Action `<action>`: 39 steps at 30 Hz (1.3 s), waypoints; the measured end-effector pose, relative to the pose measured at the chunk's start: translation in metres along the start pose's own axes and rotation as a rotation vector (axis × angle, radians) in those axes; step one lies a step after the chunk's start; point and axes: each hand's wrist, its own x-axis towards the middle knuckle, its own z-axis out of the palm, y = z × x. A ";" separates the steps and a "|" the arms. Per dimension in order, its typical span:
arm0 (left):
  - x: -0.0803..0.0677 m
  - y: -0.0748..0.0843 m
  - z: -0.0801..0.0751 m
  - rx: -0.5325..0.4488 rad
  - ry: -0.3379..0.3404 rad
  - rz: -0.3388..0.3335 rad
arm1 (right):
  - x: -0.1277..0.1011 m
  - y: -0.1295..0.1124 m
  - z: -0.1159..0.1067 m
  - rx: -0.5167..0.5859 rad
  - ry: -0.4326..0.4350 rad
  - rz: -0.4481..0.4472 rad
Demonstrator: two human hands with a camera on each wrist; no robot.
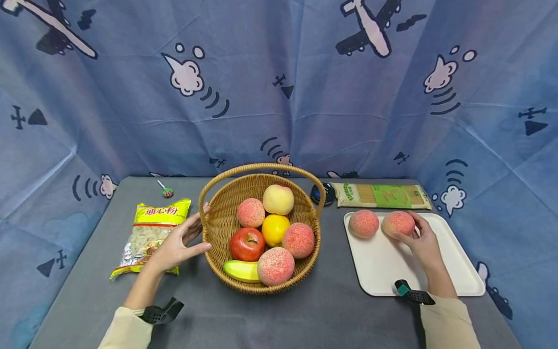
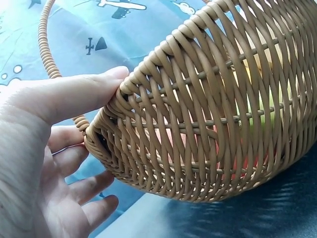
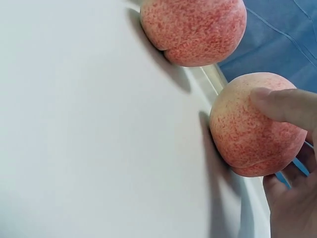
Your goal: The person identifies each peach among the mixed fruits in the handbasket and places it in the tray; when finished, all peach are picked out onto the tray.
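Hands well apart, you grip a peach (image 1: 397,223) with your right hand (image 1: 424,245) at the far edge of the white tray (image 1: 381,271), right of a second peach (image 1: 364,224), while your left hand (image 1: 175,246), fingers loosely spread, touches the left rim of a wicker basket (image 1: 219,232) holding a red apple (image 1: 245,245), an orange (image 1: 275,230) and a banana (image 1: 240,271).

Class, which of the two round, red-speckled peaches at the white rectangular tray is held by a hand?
The rightmost round, red-speckled peach in the head view: the person's right hand grips it. The left peach rests untouched on the tray.
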 end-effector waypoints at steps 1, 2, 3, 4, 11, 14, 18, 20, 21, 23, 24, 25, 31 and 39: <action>0.000 0.000 0.000 -0.001 0.001 0.000 | 0.001 0.000 0.000 -0.007 -0.004 -0.008; 0.000 0.000 0.000 -0.001 0.001 0.001 | 0.001 0.000 0.000 -0.011 -0.009 -0.012; 0.000 0.000 0.000 0.000 0.002 0.002 | 0.002 0.001 0.000 -0.013 -0.014 -0.013; 0.000 0.000 0.000 0.002 0.002 0.003 | 0.002 0.001 0.001 -0.015 -0.020 -0.010; 0.001 0.001 0.000 -0.003 -0.002 0.001 | 0.001 0.003 0.002 0.003 -0.065 0.054; 0.001 0.001 0.000 -0.011 -0.007 0.005 | -0.002 0.002 0.002 0.011 -0.064 0.061; 0.001 0.001 0.000 -0.017 -0.009 0.002 | -0.007 -0.007 0.000 0.008 -0.021 0.007; 0.001 0.001 0.000 -0.017 -0.010 -0.003 | -0.010 -0.016 -0.001 0.003 0.004 -0.041; 0.001 0.001 0.000 -0.016 -0.009 -0.006 | -0.012 -0.020 -0.002 -0.003 0.012 -0.071; 0.000 0.001 -0.001 -0.014 -0.008 -0.010 | -0.015 -0.029 -0.003 -0.028 0.024 -0.130; 0.001 0.001 -0.001 -0.013 -0.007 -0.010 | -0.017 -0.033 -0.003 -0.035 0.020 -0.160; 0.001 0.001 -0.001 -0.012 -0.006 -0.010 | -0.019 -0.038 -0.003 -0.043 0.013 -0.191; 0.002 0.001 -0.001 -0.007 -0.008 -0.010 | -0.040 -0.077 0.003 -0.059 -0.049 -0.399; 0.001 0.001 -0.001 -0.015 -0.009 -0.003 | -0.070 -0.126 0.023 -0.018 -0.240 -0.615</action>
